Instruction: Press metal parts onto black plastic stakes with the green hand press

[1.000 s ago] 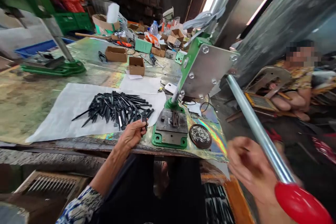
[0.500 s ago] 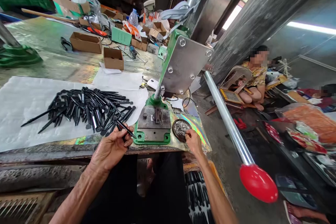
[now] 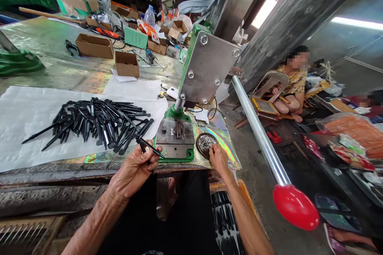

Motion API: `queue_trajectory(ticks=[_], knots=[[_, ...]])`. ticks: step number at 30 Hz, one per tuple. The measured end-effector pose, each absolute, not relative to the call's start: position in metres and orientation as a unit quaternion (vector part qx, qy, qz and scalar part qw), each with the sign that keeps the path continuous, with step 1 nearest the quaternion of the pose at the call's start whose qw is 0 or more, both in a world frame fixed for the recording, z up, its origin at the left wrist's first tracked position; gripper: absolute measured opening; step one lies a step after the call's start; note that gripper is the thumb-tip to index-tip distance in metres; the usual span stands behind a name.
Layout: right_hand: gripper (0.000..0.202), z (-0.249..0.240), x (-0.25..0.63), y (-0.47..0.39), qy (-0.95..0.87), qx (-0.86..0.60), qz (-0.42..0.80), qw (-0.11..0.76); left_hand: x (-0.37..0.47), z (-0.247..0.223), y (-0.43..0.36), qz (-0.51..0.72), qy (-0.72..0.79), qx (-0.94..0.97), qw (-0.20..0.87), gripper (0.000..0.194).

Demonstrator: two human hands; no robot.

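Observation:
My left hand [image 3: 140, 165] is closed on a slim black plastic piece [image 3: 152, 148] with a pointed end, held just in front of the press base. At the edge of a round dark dish [image 3: 200, 146], my right hand [image 3: 219, 157] has its fingers pinched together; whatever is between them is too small to make out. Many tiny silvery metal pins [image 3: 206, 142] lie in the dish. Between my hands stands a green hand press [image 3: 205, 67] with a steel die block [image 3: 175, 132]. Left of it, similar black pieces [image 3: 95, 121] are heaped on white sheeting.
The press lever [image 3: 260, 131] with its red knob [image 3: 295, 207] slants down on the right. Small cardboard boxes [image 3: 127, 64] and tools lie farther back. An orange crate [image 3: 243, 191] with black pieces stands below the table edge. Another person [image 3: 291, 83] sits at the right.
My left hand has moved slightly right with the black piece, its tip now over the press base. My right hand stays at the dish. The view has shifted a little.

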State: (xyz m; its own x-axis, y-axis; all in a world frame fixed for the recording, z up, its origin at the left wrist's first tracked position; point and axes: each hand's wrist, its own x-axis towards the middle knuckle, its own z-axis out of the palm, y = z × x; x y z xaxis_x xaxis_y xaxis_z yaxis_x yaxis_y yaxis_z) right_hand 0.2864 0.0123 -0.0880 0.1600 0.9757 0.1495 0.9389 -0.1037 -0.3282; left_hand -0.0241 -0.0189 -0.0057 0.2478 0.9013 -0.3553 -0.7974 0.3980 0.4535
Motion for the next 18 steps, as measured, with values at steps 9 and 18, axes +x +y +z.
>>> queue_trajectory(ticks=[9, 18], knots=[[0.021, -0.098, 0.296, 0.014, -0.62, -0.716, 0.101, 0.305, -0.015, -0.007, -0.018, 0.565, 0.306, 0.103, 0.759, 0.015], [0.027, -0.088, 0.289, 0.012, -0.568, -0.697, 0.18, 0.398, -0.006, -0.003, -0.019, 0.537, 0.298, 0.12, 0.78, 0.023]])
